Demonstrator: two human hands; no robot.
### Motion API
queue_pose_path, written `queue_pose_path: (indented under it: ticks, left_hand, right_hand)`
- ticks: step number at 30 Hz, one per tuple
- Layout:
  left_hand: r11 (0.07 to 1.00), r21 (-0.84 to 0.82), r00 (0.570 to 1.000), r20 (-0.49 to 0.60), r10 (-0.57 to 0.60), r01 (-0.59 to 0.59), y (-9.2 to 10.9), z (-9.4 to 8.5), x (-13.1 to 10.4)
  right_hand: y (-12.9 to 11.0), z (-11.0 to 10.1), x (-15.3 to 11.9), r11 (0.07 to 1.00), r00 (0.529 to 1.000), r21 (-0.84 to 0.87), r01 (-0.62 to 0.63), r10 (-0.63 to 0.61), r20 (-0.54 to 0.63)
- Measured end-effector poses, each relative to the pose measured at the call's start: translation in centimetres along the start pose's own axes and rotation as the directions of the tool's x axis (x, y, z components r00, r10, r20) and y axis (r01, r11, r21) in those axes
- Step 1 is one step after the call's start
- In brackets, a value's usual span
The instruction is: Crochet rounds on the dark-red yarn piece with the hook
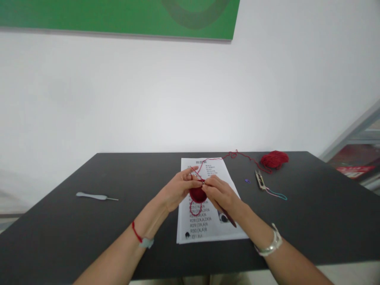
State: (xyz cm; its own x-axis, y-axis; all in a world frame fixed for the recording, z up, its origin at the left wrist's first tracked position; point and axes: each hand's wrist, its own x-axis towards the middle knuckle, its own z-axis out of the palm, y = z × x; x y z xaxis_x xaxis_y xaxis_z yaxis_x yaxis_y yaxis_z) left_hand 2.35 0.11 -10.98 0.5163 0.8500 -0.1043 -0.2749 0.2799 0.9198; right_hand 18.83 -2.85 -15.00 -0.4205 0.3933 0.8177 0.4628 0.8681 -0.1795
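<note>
Between my two hands is a small dark red crochet piece, held above a printed sheet. My left hand pinches its upper edge, and red yarn runs over the raised index finger. Closed around a crochet hook with a brown-red handle, my right hand brings the tip to the piece's top edge. The hook's very tip is too small to make out. A loop of yarn hangs below the piece. The working yarn trails back to a red yarn ball at the far right.
Left on the black table lies a grey-handled crochet hook. To the right are thread snips with a teal and pink cord, and a small purple stitch marker. A white wall stands behind the table.
</note>
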Motion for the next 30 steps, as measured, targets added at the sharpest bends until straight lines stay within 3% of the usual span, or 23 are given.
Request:
queue_pose_path:
  ticks: [2, 5, 8, 11, 13, 16, 18, 23, 25, 28, 30]
  left_hand:
    - [1.000, -0.014, 0.999, -0.021, 0.026, -0.026, -0.2, 0.1, 0.1]
    - [0.973, 0.139, 0.973, -0.112, 0.200, -0.184, -0.6, 0.3, 0.3]
    - [0.897, 0.343, 0.925, -0.156, 0.348, -0.280, -0.8, 0.2, 0.5]
    - [0.807, 0.509, 0.882, -0.174, 0.439, -0.301, -0.5, -0.1, 0.4]
    - [0.746, 0.594, 0.867, -0.155, 0.473, -0.301, -0.3, 0.0, 0.2]
    - [0.684, 0.662, 0.869, -0.099, 0.484, -0.305, -0.1, 0.2, -0.1]
    - [0.667, 0.675, 0.871, -0.072, 0.486, -0.317, 0.0, 0.4, -0.2]
    - [0.645, 0.693, 0.869, -0.054, 0.492, -0.322, 0.2, -0.1, -0.1]
    - [0.662, 0.676, 0.880, -0.043, 0.473, -0.322, 0.3, -0.3, -0.1]
    - [0.767, 0.556, 0.911, -0.044, 0.411, -0.320, 0.2, -0.3, -0.1]
    - [0.859, 0.415, 0.933, -0.063, 0.355, -0.299, 0.0, 0.1, -0.2]
  right_hand:
    - [-0.3, 0.0, 0.1, 0.987, 0.999, -0.158, 0.036, -0.036, 0.000]
    - [-0.9, 0.5, 0.2, 0.970, 0.998, -0.242, -0.034, 0.021, -0.055]
    - [-1.1, 0.8, 0.2, 0.989, 0.996, -0.130, -0.071, 0.063, -0.066]
    - [-0.9, 0.5, 0.2, 0.989, 0.987, 0.034, -0.141, 0.143, -0.077]
    - [-0.7, 0.1, 0.2, 0.945, 0.951, 0.173, -0.279, 0.297, -0.090]
    - [-0.3, -0.3, 0.1, 0.800, 0.836, 0.354, -0.484, 0.542, -0.082]
    - [-0.1, -0.6, 0.0, 0.736, 0.789, 0.418, -0.533, 0.610, -0.068]
    - [0.0, -1.4, 0.1, 0.777, 0.860, 0.412, -0.475, 0.509, 0.031]
    - [0.1, -1.5, 0.4, 0.696, 0.821, 0.507, -0.508, 0.569, 0.040]
    - [0.1, -1.1, 1.0, 0.395, 0.712, 0.768, -0.503, 0.693, 0.110]
    - [-0.1, -0.5, 1.2, 0.253, 0.683, 0.847, -0.468, 0.712, 0.164]
